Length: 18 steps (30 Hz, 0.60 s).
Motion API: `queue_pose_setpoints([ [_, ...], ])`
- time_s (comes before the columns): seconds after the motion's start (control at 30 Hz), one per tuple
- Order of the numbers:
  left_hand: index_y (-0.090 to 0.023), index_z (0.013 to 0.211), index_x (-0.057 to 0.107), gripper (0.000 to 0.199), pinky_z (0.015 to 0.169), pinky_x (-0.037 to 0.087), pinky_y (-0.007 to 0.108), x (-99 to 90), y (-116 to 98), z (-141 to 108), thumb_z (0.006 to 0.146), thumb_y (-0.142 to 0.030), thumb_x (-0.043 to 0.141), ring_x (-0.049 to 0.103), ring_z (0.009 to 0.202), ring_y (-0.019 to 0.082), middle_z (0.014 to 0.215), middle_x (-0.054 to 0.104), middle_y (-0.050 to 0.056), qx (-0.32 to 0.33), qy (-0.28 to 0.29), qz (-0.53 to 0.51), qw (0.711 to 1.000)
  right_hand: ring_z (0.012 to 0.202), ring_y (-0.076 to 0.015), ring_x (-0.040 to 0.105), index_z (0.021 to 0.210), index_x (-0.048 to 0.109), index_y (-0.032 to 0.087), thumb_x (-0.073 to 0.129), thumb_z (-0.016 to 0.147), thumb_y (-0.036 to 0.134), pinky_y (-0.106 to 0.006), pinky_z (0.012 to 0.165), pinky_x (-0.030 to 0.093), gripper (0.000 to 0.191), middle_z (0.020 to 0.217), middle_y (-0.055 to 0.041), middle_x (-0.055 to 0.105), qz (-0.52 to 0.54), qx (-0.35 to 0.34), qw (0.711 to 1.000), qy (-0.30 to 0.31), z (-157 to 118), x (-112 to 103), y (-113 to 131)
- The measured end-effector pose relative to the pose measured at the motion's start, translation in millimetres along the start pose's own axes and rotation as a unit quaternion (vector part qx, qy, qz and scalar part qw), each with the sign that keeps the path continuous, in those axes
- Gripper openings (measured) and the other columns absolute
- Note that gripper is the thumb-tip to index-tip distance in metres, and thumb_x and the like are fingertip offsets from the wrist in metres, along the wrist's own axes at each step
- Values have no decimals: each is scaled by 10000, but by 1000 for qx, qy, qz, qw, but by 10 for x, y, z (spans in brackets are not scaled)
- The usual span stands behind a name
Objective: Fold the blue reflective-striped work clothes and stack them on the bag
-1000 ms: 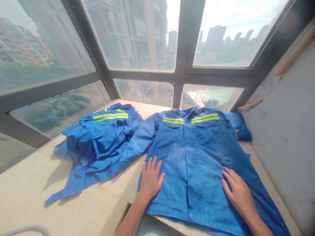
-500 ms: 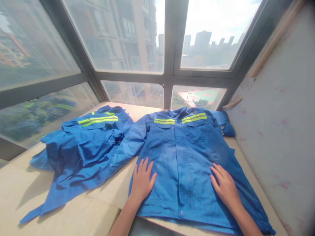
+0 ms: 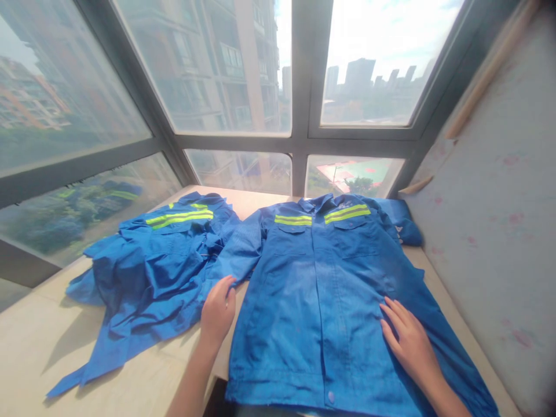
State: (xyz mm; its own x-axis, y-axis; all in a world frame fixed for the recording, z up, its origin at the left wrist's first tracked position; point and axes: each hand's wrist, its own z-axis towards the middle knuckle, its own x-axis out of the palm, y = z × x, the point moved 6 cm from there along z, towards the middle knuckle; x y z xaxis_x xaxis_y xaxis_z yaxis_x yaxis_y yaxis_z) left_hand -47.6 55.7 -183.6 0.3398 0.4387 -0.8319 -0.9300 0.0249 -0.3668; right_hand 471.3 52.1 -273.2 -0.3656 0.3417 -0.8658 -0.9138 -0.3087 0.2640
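A blue work jacket (image 3: 286, 295) lies front up on the light wooden surface (image 3: 143, 388), its collar away from me and a yellow-green reflective band across each side of the chest. My left hand (image 3: 218, 310) is at the edge of its left-lying sleeve (image 3: 238, 249), fingers curled and thumb close to them, apparently gripping the cloth. On the jacket's lower right front, my right hand (image 3: 408, 336) rests flat with its fingers extended. To the left is a second blue garment (image 3: 147, 278) with similar bands, rumpled and partly overlapped by the sleeve.
Another blue folded cloth (image 3: 406, 223) with white marking sits behind the jacket's right shoulder. Grey-framed windows (image 3: 299, 145) border the back and left. A flower-patterned wall (image 3: 490, 249) rises on the right. The jacket's hem reaches the surface's front edge.
My left hand has left the jacket's lower left front, moved left and slightly up to the sleeve, and curled its fingers. My right hand stays on the jacket. The view has shifted slightly.
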Motion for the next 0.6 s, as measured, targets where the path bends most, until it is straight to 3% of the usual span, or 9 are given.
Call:
queue_pose_setpoints([
  [0.13,-179,1199,700,437,1127,412,471,-336,673,302,912,-161,371,561,1300,281,1357,657,108,-70,-13,130,989,1340,-320,534,1309,622,190,437,997,428,-527,1126,422,434,1442,-110,586,-6,-8,1000,3,-18,22,-25],
  [0.27,-190,1308,649,423,1114,377,585,-267,1215,265,981,-293,403,473,1383,327,1457,579,140,-135,72,185,971,1333,-321,539,1309,623,190,446,992,428,-528,1122,429,434,1439,-114,588,-7,-14,1000,-1,-26,27,-32],
  [0.4,-173,1372,606,464,1131,353,576,-116,1411,175,1016,-321,349,417,1429,306,1493,539,158,-131,92,204,966,1319,-323,551,1304,627,182,450,989,423,-528,1111,440,434,1424,-118,598,-8,-20,1000,-12,-20,19,-23],
  [0.6,-173,1381,601,478,1120,376,541,-72,1427,171,1016,-329,335,427,1424,297,1490,544,148,-120,85,224,963,1319,-320,552,1317,614,192,455,996,432,-529,1113,439,431,1431,-110,594,-10,-23,1000,-12,-26,8,-22],
])
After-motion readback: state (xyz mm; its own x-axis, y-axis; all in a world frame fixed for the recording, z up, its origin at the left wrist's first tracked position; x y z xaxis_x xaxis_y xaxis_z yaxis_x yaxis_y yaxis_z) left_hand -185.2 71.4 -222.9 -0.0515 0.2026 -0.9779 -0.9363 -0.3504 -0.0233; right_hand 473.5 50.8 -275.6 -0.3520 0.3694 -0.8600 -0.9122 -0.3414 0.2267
